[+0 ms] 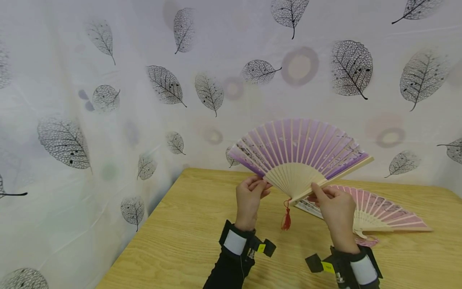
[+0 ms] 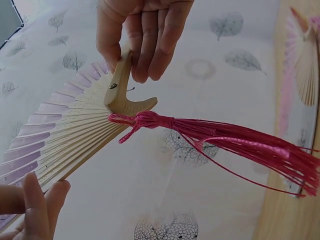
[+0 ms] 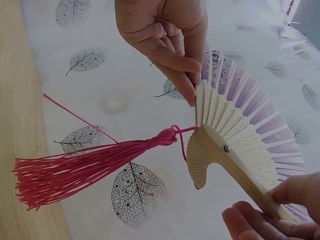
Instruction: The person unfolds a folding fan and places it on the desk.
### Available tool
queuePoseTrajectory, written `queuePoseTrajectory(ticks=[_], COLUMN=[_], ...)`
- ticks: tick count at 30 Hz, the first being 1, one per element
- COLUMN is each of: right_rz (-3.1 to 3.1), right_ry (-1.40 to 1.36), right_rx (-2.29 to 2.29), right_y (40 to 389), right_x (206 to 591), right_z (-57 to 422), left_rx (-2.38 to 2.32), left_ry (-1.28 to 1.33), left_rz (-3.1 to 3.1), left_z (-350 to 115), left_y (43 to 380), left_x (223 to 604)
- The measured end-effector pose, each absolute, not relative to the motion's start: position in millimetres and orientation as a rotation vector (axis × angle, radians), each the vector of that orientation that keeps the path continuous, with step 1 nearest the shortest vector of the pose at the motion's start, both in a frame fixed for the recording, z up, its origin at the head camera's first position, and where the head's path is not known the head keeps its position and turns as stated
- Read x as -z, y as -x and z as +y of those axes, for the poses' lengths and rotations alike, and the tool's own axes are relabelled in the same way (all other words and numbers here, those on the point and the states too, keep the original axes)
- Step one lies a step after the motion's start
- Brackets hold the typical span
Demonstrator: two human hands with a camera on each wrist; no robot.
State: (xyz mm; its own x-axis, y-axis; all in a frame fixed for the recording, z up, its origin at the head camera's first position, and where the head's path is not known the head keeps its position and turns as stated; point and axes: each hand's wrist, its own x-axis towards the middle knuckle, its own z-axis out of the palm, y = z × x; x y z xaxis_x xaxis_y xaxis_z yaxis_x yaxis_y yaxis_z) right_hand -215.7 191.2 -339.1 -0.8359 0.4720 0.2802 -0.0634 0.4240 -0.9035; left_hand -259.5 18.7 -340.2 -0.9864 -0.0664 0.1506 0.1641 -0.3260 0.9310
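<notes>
A purple folding fan [image 1: 294, 150] with pale ribs is spread wide in the air above the table. My left hand [image 1: 250, 196] pinches the outer rib on its left side. On the other side, my right hand [image 1: 333, 208] grips the thick guard stick between thumb and fingers. From the fan's pivot end hangs a red tassel [image 1: 286, 218]; in the right wrist view the metal rivet [image 3: 227, 148] and the hooked end of the sticks show. A pink folding fan [image 1: 393, 210], partly opened, lies on the table behind my right hand, which hides some of it.
The wooden table [image 1: 173, 224] has its left edge running toward me. Behind it hangs a pale curtain [image 1: 231, 36] printed with dark leaves. A pink tassel [image 1: 367, 241] lies by the pink fan, near my right wrist strap.
</notes>
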Motion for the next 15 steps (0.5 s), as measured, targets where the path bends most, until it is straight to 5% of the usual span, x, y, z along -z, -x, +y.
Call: queuePoseTrajectory(ticks=[15], right_rz=[-2.15], right_ry=[0.389], right_rx=[-1.475], right_y=[211.7], right_x=[336.4], right_z=[186.9], left_rx=[2.454], left_ry=[0.097], left_rz=[-1.693], left_z=[19.4], left_y=[256.2], left_x=[339.2])
